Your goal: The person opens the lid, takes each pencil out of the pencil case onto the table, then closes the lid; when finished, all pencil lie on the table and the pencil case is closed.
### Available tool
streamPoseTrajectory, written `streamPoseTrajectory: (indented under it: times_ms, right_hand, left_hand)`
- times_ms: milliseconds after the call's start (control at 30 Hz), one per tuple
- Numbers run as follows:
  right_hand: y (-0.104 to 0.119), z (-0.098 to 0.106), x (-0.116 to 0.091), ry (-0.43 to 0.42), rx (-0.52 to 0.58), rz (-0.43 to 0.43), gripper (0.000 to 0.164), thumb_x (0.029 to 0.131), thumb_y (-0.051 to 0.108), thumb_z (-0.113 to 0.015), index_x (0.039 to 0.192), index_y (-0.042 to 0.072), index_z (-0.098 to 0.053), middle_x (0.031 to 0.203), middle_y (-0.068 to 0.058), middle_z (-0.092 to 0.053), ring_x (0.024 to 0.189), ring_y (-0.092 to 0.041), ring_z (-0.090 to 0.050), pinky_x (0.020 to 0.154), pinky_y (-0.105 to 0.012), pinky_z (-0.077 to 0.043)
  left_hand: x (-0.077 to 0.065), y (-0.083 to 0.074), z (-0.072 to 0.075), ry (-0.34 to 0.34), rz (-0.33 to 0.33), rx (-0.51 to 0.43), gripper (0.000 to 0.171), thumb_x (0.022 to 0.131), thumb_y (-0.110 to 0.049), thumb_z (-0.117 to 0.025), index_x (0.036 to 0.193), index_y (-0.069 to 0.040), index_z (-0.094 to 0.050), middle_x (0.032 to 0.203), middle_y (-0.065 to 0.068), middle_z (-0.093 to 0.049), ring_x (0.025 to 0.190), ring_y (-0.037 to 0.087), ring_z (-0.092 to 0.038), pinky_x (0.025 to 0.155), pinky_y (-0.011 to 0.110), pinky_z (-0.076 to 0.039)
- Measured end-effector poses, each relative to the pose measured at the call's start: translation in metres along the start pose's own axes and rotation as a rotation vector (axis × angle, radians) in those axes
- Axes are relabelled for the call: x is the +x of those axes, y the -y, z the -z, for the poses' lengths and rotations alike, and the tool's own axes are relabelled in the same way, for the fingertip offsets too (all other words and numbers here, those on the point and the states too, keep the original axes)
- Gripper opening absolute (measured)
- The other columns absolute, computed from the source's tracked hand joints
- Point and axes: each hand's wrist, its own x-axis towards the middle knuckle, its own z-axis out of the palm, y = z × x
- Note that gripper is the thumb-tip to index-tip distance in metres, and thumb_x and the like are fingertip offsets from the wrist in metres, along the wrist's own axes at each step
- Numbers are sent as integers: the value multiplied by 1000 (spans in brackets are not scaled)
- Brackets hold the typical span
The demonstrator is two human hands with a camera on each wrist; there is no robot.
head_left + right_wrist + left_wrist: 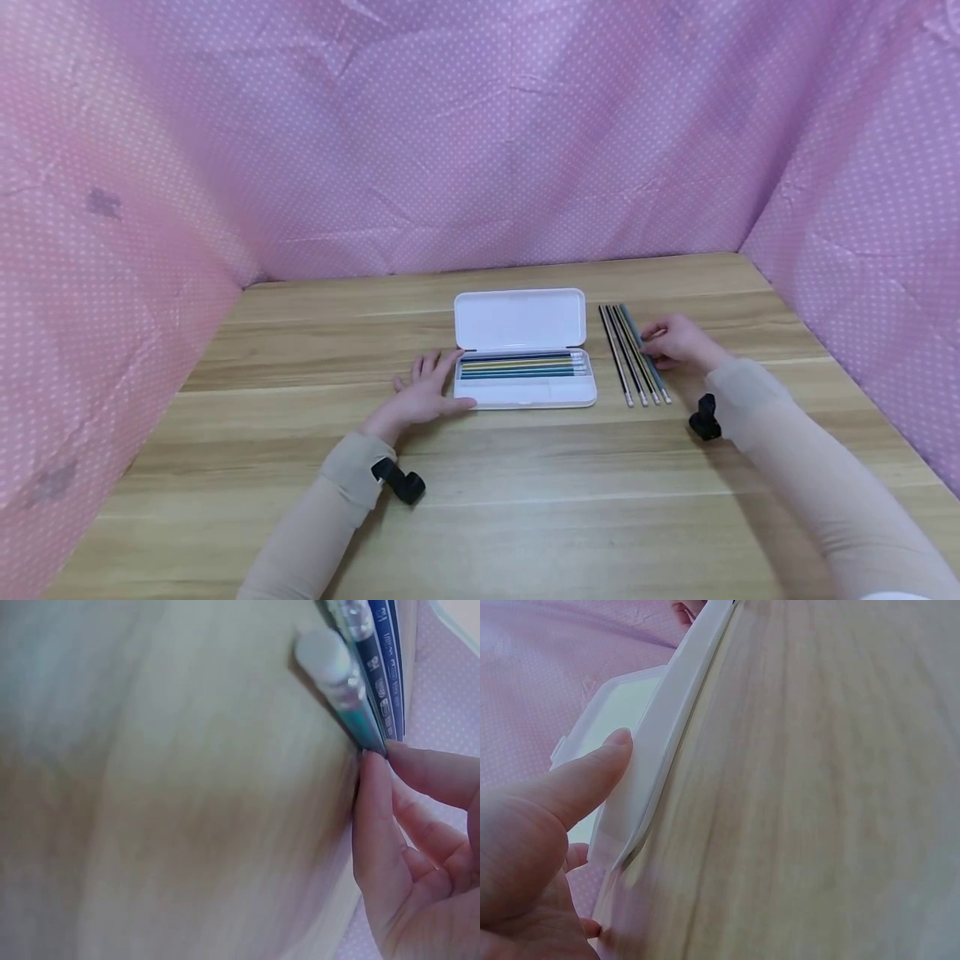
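A white pencil case (517, 394) lies with its lid (520, 320) raised, several pencils (517, 366) lined up inside with eraser ends to the right. My left hand (422, 395) spreads around the case's left end, thumb along the front wall (649, 750), index finger near the hinge corner. To the right of the case, several striped pencils (615, 356) lie side by side on the table, white erasers toward me. My right hand (678, 340) pinches the teal pencil (360, 724), the rightmost of that group, between thumb and forefinger.
The wooden table (525, 500) extends in front of the case. Pink dotted cloth (480, 150) hangs behind the table and along both sides. A black wrist mount (400, 481) sits on my left wrist, another black mount (705, 417) on my right.
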Motion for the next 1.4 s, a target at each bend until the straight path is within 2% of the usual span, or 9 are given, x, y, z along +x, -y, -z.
streamPoseTrajectory:
  times_ms: [267, 367, 533, 633, 833, 1033, 1200, 1400]
  right_hand:
    - [3, 5, -3, 32, -7, -5, 38, 88, 3, -59, 118, -16, -45, 92, -11, -61, 72, -11, -57, 65, -27, -54]
    - [6, 7, -2, 27, -25, -8, 41, 89, 6, -59, 120, -15, -44, 92, -12, -61, 75, -11, -58, 67, -28, -54]
    - [23, 8, -2, -5, -111, 21, 46, 90, 14, -58, 126, -13, -47, 109, -25, -60, 80, -15, -62, 74, -32, -55]
    - [39, 5, -3, -17, -146, 57, 46, 91, 15, -59, 128, -9, -47, 116, -27, -56, 86, -22, -63, 78, -37, -55]
    - [75, -17, -2, -18, -172, 168, 46, 90, 12, -61, 131, -5, -47, 108, -22, -57, 86, -29, -63, 77, -38, -55]
    - [99, -48, 3, -6, -219, 335, 39, 87, 8, -64, 123, -4, -54, 102, -20, -62, 89, -29, -61, 76, -40, -54]
    - [113, -71, 10, 34, -392, 417, 42, 87, 13, -67, 125, 1, -55, 106, -18, -63, 97, -29, -62, 83, -40, -51]
    - [121, -91, 15, 106, -567, 423, 43, 89, 17, -65, 129, 7, -53, 111, -13, -62, 100, -25, -59, 89, -40, -49]
  left_hand:
    - [1, -2, 3, 10, -5, -2, 90, 81, -53, -67, 151, -33, -15, 158, 18, 1, 143, 43, 10, 101, 73, 10]
    - [0, -2, 4, 13, -3, -1, 90, 81, -53, -67, 151, -33, -14, 158, 18, 1, 143, 43, 10, 101, 72, 10]
    - [-2, -2, 1, 17, 6, 5, 90, 81, -53, -67, 152, -33, -14, 158, 18, 2, 143, 43, 11, 101, 73, 10]
    - [-2, -3, 0, 15, 2, 5, 90, 81, -54, -67, 151, -33, -14, 158, 18, 1, 142, 43, 10, 100, 74, 9]
    - [-1, -1, 0, 4, -11, 11, 91, 80, -55, -67, 151, -33, -15, 158, 18, 0, 142, 44, 9, 100, 74, 8]
    - [-1, -1, 2, 7, -20, 8, 92, 80, -55, -67, 151, -31, -15, 158, 19, 0, 142, 44, 10, 100, 74, 8]
    - [-1, -1, 2, 5, -14, 5, 91, 80, -53, -68, 151, -30, -16, 158, 18, 0, 142, 43, 10, 99, 74, 9]
    - [-1, -2, 2, -3, -17, 5, 90, 80, -52, -68, 151, -30, -17, 157, 18, -2, 142, 42, 8, 99, 75, 8]
